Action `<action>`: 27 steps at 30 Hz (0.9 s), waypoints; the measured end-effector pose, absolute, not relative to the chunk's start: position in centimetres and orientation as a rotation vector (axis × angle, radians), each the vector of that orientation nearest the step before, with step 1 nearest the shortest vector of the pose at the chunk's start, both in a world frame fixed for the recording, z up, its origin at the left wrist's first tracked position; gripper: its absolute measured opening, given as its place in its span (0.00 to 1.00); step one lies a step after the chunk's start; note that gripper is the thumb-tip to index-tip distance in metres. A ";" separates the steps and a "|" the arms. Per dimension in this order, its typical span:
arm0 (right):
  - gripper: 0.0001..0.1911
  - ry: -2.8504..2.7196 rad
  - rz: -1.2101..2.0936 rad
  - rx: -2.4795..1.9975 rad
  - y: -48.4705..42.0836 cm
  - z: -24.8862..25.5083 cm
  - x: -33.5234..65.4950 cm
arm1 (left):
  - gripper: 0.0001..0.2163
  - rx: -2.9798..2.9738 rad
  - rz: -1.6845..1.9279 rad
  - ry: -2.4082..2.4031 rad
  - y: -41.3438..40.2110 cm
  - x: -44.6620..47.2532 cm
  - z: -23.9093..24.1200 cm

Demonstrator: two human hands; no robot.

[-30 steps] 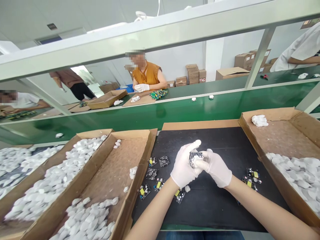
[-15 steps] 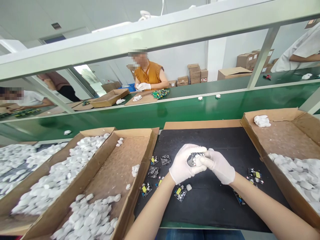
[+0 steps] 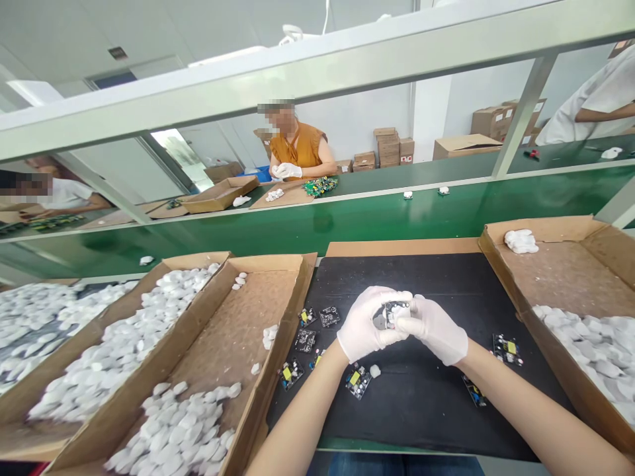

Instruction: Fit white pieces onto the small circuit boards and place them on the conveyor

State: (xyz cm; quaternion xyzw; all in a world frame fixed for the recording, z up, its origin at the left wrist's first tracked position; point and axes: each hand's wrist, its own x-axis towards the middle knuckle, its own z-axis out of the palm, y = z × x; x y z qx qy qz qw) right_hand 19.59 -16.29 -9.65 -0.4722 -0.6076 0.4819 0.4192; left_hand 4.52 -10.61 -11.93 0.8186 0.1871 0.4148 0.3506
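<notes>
Above the black mat (image 3: 397, 403), my gloved left hand (image 3: 370, 324) grips a small circuit board (image 3: 395, 309) from the left. My gloved right hand (image 3: 439, 329) meets it from the right, fingertips pinched on the board's edge and front. Something white shows against the board, but the fingers partly cover it and I cannot tell it from the glove. Below my left hand lies a board with a yellow part (image 3: 358, 380), a small white lump (image 3: 375, 371) beside it. More boards (image 3: 305, 340) lie left of my left wrist, and a few (image 3: 507, 349) lie by my right forearm.
Cardboard trays with white lumps (image 3: 178, 423) stand at left; another tray (image 3: 570, 264) with white lumps stands at right. Beyond the mat runs a green conveyor (image 3: 367, 221) carrying small white-topped pieces (image 3: 407, 195). A metal frame bar (image 3: 317, 73) crosses above. A co-worker (image 3: 297, 149) sits opposite.
The pieces on the green conveyor have shifted right. My hands keep hold of the board, with the right fingers slightly moved on it. A person standing at far left has moved mostly out of sight.
</notes>
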 end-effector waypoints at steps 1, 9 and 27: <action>0.20 -1.526 1.198 -1.201 -16.3 -9.6 19.6 | 0.22 2.117 1.070 0.467 -10.6 4.5 -12.0; 0.19 -1.598 1.092 -1.328 -16.5 -9.1 19.5 | 0.29 2.079 0.961 0.328 -10.5 4.1 -11.6; 0.24 -1.701 1.106 -1.335 -16.1 -9.9 19.4 | 0.19 2.550 1.116 0.563 -10.2 3.9 -10.9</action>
